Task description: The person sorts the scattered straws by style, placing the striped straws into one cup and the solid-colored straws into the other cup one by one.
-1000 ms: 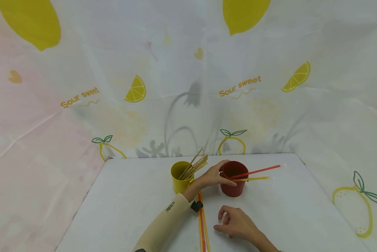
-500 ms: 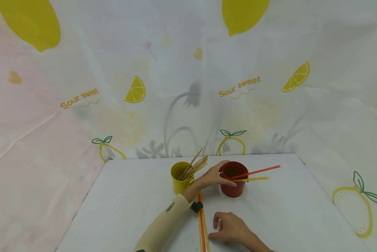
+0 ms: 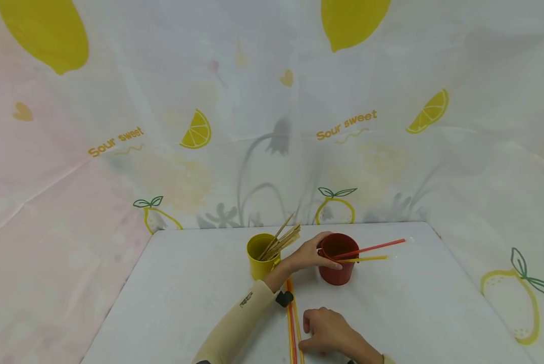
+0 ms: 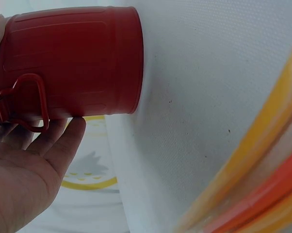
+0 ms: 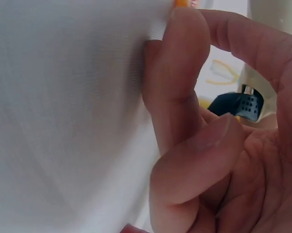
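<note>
My left hand (image 3: 314,253) grips the small red bucket (image 3: 337,273) from its left side, thumb at the front near the rim and fingers behind; in the left wrist view the bucket (image 4: 78,63) shows its wire handle beside my fingers. A red straw (image 3: 376,247) and a yellow straw (image 3: 367,259) lean out of it to the right. By the front of the table, my right hand (image 3: 328,328) is at a row of red and yellow straws (image 3: 293,323). Its thumb and forefinger meet at an orange-yellow straw end (image 5: 181,3) in the right wrist view; the other fingers are curled.
A yellow bucket (image 3: 255,265) holding several thin wooden sticks (image 3: 281,242) stands left of the red one, behind my left forearm. My left sleeve (image 3: 237,318) crosses above the white table (image 3: 185,283). A lemon-print cloth (image 3: 253,167) hangs behind.
My right hand has moved left and slightly toward me, reaching the row of straws, and its thumb and forefinger have come to the nearest yellow one. The left hand and red bucket stay put.
</note>
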Motion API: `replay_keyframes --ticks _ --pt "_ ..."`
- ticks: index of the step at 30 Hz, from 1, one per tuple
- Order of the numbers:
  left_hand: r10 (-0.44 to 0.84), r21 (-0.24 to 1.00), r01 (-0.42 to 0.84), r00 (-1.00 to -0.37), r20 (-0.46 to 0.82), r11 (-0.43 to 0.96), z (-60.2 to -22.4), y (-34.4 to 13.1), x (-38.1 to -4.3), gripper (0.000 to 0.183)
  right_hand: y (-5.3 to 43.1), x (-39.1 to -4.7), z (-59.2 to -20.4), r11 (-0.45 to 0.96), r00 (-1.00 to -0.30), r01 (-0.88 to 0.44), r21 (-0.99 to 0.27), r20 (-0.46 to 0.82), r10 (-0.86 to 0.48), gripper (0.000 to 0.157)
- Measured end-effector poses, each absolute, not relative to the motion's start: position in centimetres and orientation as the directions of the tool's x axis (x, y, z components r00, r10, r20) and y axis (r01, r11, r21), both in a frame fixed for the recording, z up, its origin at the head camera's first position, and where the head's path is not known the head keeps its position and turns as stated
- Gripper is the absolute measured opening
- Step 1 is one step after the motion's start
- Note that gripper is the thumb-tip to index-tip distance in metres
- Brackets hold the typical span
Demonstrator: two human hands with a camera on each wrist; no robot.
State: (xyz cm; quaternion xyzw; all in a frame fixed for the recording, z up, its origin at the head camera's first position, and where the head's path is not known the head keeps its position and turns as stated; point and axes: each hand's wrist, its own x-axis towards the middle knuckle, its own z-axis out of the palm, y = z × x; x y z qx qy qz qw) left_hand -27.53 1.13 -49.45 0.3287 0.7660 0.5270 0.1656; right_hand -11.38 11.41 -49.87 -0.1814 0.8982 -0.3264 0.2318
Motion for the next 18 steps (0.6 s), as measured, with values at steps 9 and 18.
replay_keyframes --ticks 9,18 --pt "0.670 0.917 0.317 -0.738 0.079 0.241 -49.2 1.1 -27.4 0.076 11.2 -11.7 -49.0 0.794 -0.838 -0.097 -0.600 -0.381 -0.390 0.025" --pt "0.671 0.919 0.306 -0.739 0.066 0.247 -49.1 1.1 -27.3 0.077 12.3 -12.1 -49.4 0.814 -0.853 -0.058 -0.578 -0.395 -0.342 0.023"
